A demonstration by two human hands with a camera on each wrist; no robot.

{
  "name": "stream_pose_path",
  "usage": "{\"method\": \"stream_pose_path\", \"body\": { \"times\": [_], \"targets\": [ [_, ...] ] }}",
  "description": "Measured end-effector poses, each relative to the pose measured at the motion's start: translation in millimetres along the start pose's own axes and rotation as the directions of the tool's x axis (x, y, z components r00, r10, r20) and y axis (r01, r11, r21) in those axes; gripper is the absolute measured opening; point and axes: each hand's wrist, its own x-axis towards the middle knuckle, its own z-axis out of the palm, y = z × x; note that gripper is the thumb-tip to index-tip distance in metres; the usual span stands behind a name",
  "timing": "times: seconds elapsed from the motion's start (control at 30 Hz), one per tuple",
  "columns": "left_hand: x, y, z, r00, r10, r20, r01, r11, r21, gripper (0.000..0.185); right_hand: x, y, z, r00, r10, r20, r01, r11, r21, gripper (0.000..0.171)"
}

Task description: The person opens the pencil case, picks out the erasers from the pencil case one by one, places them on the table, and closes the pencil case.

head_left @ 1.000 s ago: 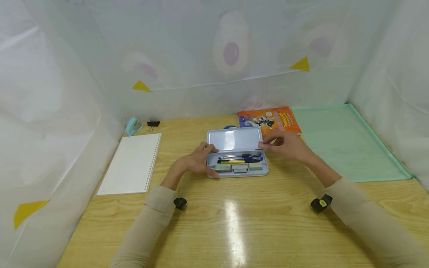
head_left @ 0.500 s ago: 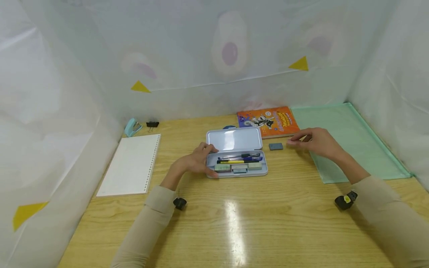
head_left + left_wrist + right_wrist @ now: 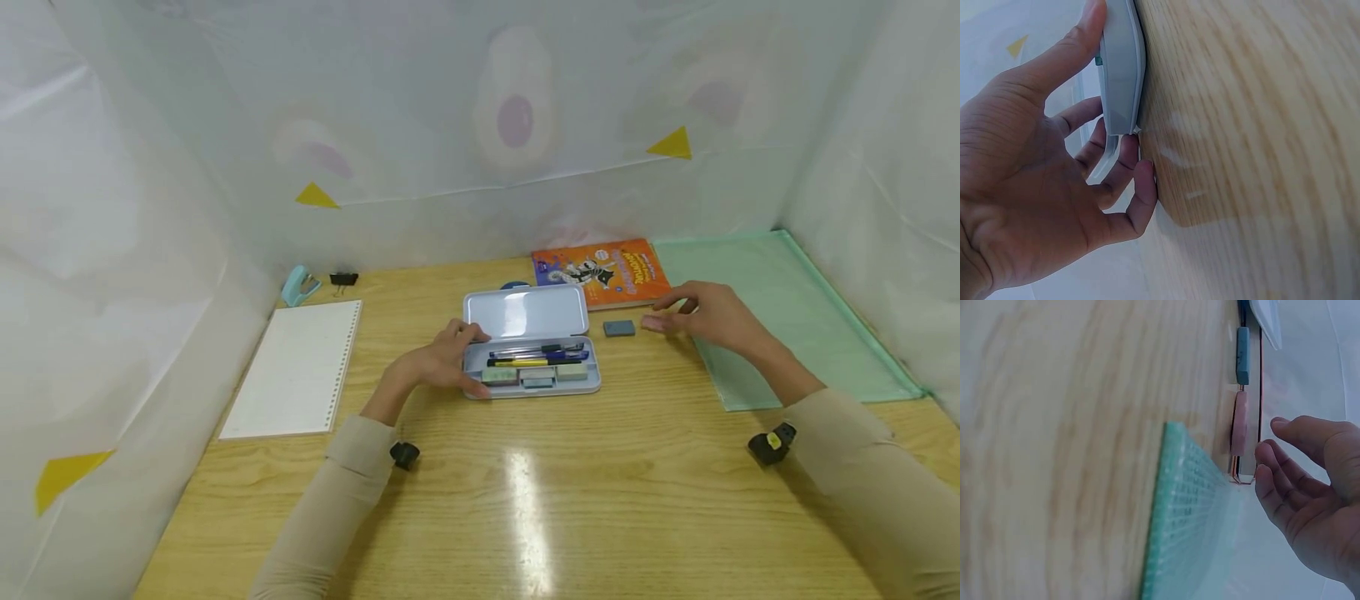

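"What are you seeing change out there?"

"A second ago the right hand [image 3: 708, 317] was touching the lid [image 3: 525, 310] at its 3 o'clock edge; now I'm seeing it farther out toward 3, and the blue eraser [image 3: 618, 328] is showing on the table [image 3: 457, 517] between hand and case [image 3: 547, 394]. The left hand [image 3: 442, 358] is keeping its place, gripping the case's 9 o'clock end with thumb and fingers."

"How are the right fingers standing?"

"They're standing apart from the thumb. On my right wrist feed they're hanging close by the pink eraser [image 3: 1240, 424], which is lying in line with the blue one; I can't tell about contact."

"And what is the case holding?"

"It's lying open, lid toward 12. A black-ended pen [image 3: 553, 347], a blue-ended pen [image 3: 576, 356] and a yellow pen [image 3: 517, 362] are lying above; a green block [image 3: 498, 377], a white block [image 3: 536, 373] and a pale block [image 3: 572, 372] are sitting along the 6 o'clock side."

"Any writing?"

"The orange book [image 3: 637, 290], at 2 from the case, is showing what I'm reading as 'ADVENTURE'. Other cover words are coming through too small. A green folder [image 3: 802, 325] is lying at 3, a white pad [image 3: 292, 367] at 9."
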Motion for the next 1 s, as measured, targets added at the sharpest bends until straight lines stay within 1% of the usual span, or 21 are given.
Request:
{"method": "stream_pose_path", "body": {
  "times": [0.1,0.2,0.33,0.4,0.53,0.63,0.73,0.83,0.9,1.0],
  "targets": [
    [-0.4,0.3,0.0,1.0,-0.005,-0.002,0.005,1.0,-0.001,0.091,-2,-1,-2,1.0,0.011,0.005,-0.011,1.0,0.018,0.026],
    [-0.4,0.1,-0.4,1.0,-0.008,-0.006,0.008,1.0,0.001,0.091,-4,-6,0,1.0,0.014,0.018,-0.016,0.997,0.079,0.031],
    [0.1,-0.1,-0.7,1.0,-0.011,-0.009,0.011,1.0,0.005,0.092,-9,-21,8,0.998,-0.048,0.031,0.043,0.986,0.159,0.03],
    [0.4,0.3,-0.4,1.0,-0.011,-0.009,0.012,1.0,0.007,0.092,-10,-30,15,0.995,-0.093,0.038,0.086,0.982,0.168,0.028],
    [-0.4,2.2,-0.2,1.0,-0.013,-0.008,0.013,1.0,0.002,0.092,-9,-47,32,0.983,-0.171,0.069,0.157,0.972,0.177,0.026],
    [-1.2,3.1,-0.3,1.0,-0.014,-0.007,0.014,1.0,-0.005,0.091,-7,-59,44,0.968,-0.23,0.098,0.207,0.957,0.202,0.026],
    [-0.9,3.0,-0.3,1.0,-0.012,-0.009,0.012,1.0,-0.004,0.091,-6,-68,55,0.952,-0.276,0.135,0.238,0.939,0.249,0.026],
    [-0.4,2.1,0.2,1.0,-0.01,-0.01,0.01,1.0,0.001,0.091,-5,-77,63,0.937,-0.308,0.164,0.258,0.927,0.271,0.027],
    [-0.1,1.8,0.3,1.0,-0.011,-0.01,0.011,1.0,0.002,0.091,-5,-82,68,0.928,-0.328,0.175,0.277,0.924,0.264,0.027],
    [0.3,1.2,0.7,1.0,-0.012,-0.009,0.012,1.0,0.001,0.091,-6,-90,73,0.929,-0.326,0.177,0.285,0.933,0.221,0.026]
  ]
}}
